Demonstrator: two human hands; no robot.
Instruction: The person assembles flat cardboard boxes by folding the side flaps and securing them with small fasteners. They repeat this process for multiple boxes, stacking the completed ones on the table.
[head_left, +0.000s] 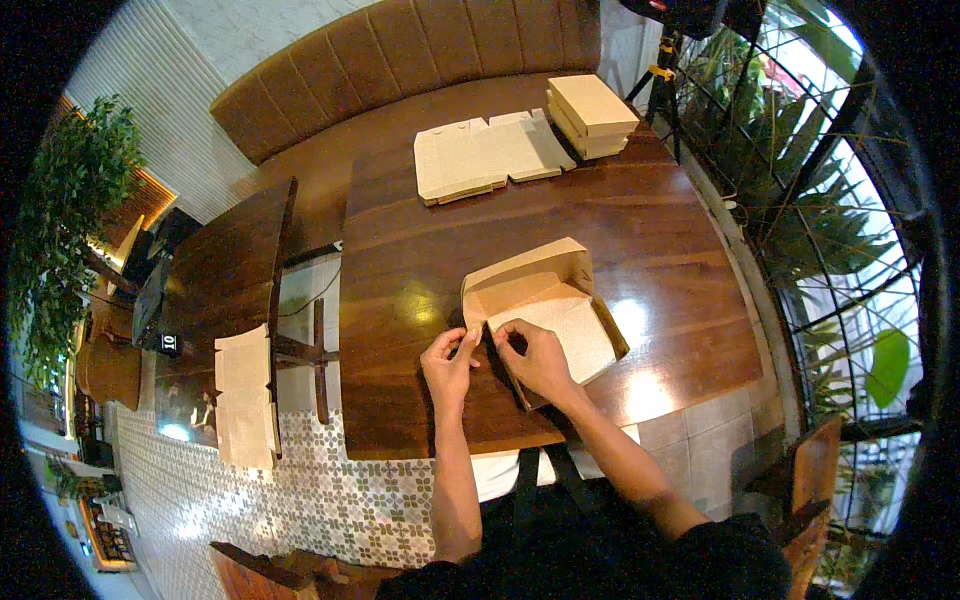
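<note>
A brown cardboard box (pixel 568 335) with a pale inside lies on the wooden table in front of me, its lid raised on the far side. My left hand (pixel 450 362) pinches a flap at the box's left corner between thumb and fingers. Close beside it, my right hand (pixel 537 362) has its thumb and fingers curled on the near left side wall. The right hand and forearm hide part of that wall and the box's near corner.
Flat cardboard blanks (pixel 490 155) lie at the table's far side, beside a stack of folded boxes (pixel 592 112). More cardboard blanks (pixel 245 395) rest on a second table (pixel 225 265) at left. A brown padded bench (pixel 420 65) runs behind; plants and a black grille stand at right.
</note>
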